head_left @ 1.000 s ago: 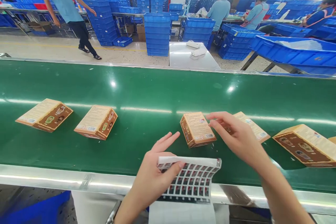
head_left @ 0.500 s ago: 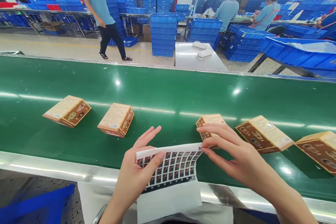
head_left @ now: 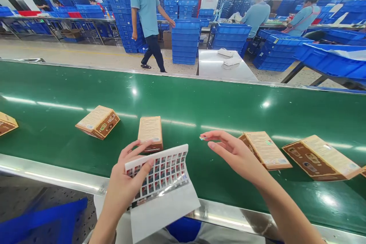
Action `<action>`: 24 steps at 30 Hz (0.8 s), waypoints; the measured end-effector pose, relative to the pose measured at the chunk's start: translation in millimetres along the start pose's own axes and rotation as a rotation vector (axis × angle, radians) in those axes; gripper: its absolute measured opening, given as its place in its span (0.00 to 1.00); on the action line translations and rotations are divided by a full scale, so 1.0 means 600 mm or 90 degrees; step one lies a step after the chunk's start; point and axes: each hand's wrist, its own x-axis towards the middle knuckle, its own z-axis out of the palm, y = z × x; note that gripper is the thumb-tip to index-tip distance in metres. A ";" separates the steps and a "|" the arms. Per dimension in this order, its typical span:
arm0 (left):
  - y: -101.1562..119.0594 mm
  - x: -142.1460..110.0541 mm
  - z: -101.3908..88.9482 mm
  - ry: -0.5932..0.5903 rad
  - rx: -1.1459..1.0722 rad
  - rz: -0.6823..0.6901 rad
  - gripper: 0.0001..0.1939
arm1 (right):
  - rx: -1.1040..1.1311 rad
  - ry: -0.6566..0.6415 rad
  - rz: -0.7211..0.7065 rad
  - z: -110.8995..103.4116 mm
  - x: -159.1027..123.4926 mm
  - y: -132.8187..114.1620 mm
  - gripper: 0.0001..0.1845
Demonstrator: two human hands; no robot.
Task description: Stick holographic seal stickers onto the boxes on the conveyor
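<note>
In my left hand (head_left: 126, 177) I grip a sheet of stickers (head_left: 162, 171), thumb on top of it. Rows of small dark and red labels cover the sheet, and its plain white backing hangs down towards me. My right hand (head_left: 228, 150) is raised to the right of the sheet, apart from it, with a small shiny sticker (head_left: 203, 138) at the fingertips. Just beyond my left fingers stands a brown and cream box (head_left: 150, 129). Another printed box (head_left: 265, 148) lies behind my right wrist, partly covered by it.
A green conveyor belt (head_left: 183, 99) with a metal edge (head_left: 63, 175) runs across in front of me. More boxes lie left (head_left: 98, 122) and right (head_left: 321, 156). Beyond are a metal table (head_left: 223, 65), stacked blue crates (head_left: 185, 42), a walking person (head_left: 148, 11) and seated people.
My right hand has come away from the sheet with a small sticker. The sheet has shifted left and tilted. The boxes have moved right along the belt, and another appears at the left edge.
</note>
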 end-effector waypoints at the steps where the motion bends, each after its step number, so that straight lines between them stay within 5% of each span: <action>1: 0.006 -0.002 0.003 -0.024 0.010 0.016 0.10 | 0.022 -0.011 0.001 0.010 0.011 -0.006 0.14; 8: 0.027 -0.009 0.021 -0.099 0.073 0.081 0.12 | 0.210 -0.001 0.046 0.099 0.103 -0.038 0.14; 14: 0.034 -0.012 0.035 -0.131 0.087 0.099 0.13 | 0.237 0.063 0.090 0.173 0.148 -0.020 0.14; 24: 0.046 -0.018 0.057 -0.179 0.050 0.084 0.13 | 0.180 0.086 0.088 0.171 0.124 -0.007 0.16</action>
